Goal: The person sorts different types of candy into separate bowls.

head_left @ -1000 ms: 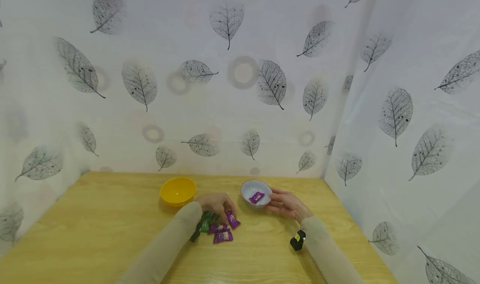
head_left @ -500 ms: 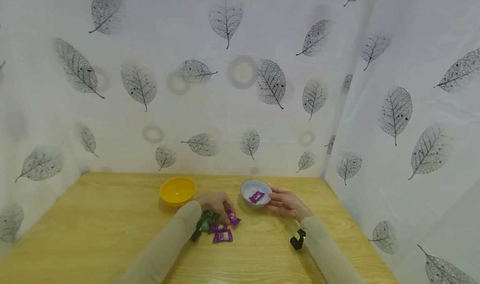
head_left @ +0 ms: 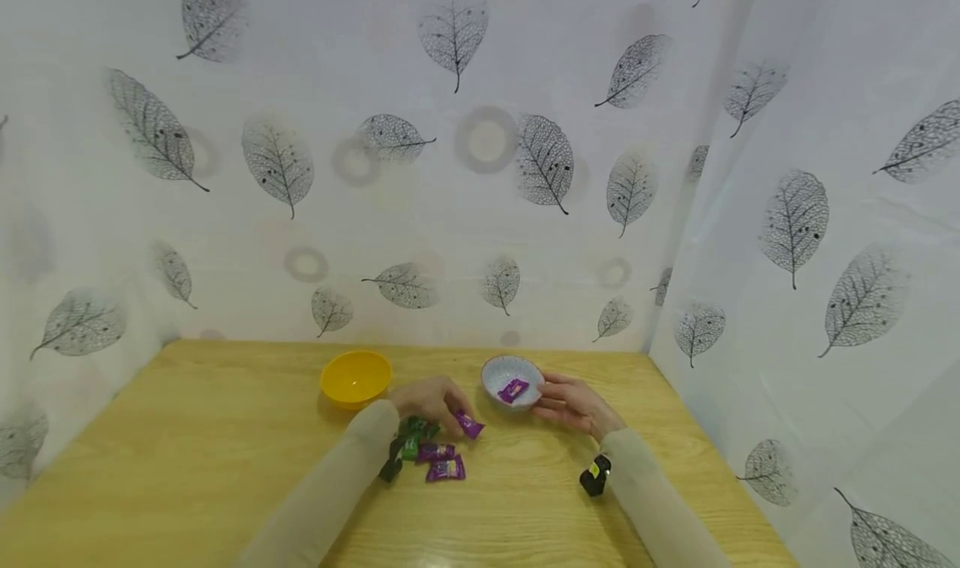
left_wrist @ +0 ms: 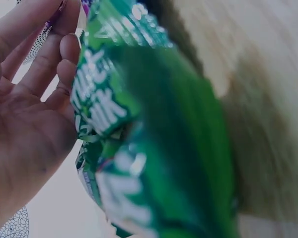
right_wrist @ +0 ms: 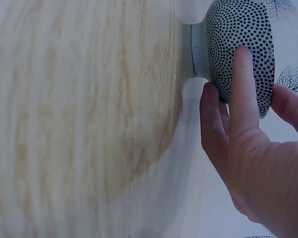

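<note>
My left hand [head_left: 429,400] pinches a purple-wrapped candy [head_left: 470,425] just above the table in the head view. Below and beside that hand lie green-wrapped candies [head_left: 411,448] and two more purple candies [head_left: 446,468]. Close up in the left wrist view, a green wrapper [left_wrist: 188,129] covers much of the picture beside the palm. A small pale bowl [head_left: 495,375] stands to the right with one purple candy [head_left: 513,391] inside. My right hand [head_left: 574,406] holds this bowl at its right side. In the right wrist view, fingers lie along its dotted outside [right_wrist: 228,44], thumb at the rim.
A yellow bowl [head_left: 356,381] stands at the back left, behind my left forearm. The wooden table [head_left: 225,451] ends at leaf-patterned sheeting [head_left: 465,218] along the back and sides. Black wrist devices [head_left: 595,475] sit at both wrists.
My left hand has risen slightly, lifting the purple candy up and a little to the right. My right hand stays at the pale bowl.
</note>
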Demonstrator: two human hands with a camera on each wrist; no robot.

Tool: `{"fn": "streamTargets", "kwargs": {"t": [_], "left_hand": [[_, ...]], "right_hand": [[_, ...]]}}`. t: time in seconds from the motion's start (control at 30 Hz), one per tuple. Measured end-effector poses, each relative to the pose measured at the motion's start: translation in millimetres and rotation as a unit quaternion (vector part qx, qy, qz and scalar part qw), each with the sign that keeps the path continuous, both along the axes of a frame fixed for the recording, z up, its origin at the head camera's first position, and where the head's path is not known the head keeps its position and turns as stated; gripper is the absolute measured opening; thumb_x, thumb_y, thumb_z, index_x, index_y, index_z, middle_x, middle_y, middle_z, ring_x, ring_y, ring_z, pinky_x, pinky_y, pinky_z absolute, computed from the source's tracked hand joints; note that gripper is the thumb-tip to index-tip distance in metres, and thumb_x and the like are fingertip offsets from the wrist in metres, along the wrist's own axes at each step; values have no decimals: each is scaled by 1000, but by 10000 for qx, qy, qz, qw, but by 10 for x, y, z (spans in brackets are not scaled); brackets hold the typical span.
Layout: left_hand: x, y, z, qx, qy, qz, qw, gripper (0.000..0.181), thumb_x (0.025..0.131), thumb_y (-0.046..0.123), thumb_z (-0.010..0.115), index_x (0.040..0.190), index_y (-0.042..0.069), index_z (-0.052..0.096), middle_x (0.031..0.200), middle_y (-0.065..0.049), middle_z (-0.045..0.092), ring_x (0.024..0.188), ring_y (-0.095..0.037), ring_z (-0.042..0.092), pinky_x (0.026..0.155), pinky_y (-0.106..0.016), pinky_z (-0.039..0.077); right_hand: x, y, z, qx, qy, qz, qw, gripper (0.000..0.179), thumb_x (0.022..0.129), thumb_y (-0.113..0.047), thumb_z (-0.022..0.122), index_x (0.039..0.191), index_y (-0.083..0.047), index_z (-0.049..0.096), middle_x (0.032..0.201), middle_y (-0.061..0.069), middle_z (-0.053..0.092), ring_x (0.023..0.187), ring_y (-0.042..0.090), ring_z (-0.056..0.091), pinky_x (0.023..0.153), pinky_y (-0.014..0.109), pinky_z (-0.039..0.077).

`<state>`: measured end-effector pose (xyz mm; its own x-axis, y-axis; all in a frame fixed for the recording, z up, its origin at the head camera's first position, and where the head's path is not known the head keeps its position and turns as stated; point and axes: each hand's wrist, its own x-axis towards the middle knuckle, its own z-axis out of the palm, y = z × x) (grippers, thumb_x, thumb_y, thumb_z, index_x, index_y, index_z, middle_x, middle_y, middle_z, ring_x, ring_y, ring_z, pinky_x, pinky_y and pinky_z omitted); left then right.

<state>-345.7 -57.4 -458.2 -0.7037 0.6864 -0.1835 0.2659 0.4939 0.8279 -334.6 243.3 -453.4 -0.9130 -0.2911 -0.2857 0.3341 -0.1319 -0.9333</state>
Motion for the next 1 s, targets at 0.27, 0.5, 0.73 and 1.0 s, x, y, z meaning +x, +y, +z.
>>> {"fn": "streamTargets", "kwargs": {"t": [0.27,0.5,0.73,1.0], "left_hand": [[59,6,71,144,96,453,9988,17,80,11,79,97,16,78,83,-1,72,72,-16,57,64,-27,50],[44,11,122,431,179,714,9964,17,81,18,79,97,14,78,82,1,70,71,-12,52,64,-23,45],[30,-6,198,500,417,630,9959,16,85,22,77,99,16,77,85,3,72,74,-13,55,67,-25,47],[-11,6,224,916,402,772,9920,20,83,22,78,101,13,76,87,1,72,79,-14,58,74,-28,47]], "right_hand": [[10,9,-32,54,13,65,10000,60,100,-1,49,152,6,21,149,33,34,116,33,61,101,44,49],[9,18,-17,52,-13,-34,10000,59,100,-1,48,152,7,22,147,33,37,115,33,61,100,44,50],[1,-6,19,34,-143,-223,9996,58,99,0,50,151,5,25,147,32,37,117,33,60,101,45,49],[-14,-16,14,80,-215,-213,9995,59,99,-1,50,152,4,23,148,30,38,122,35,56,101,43,50]]}}
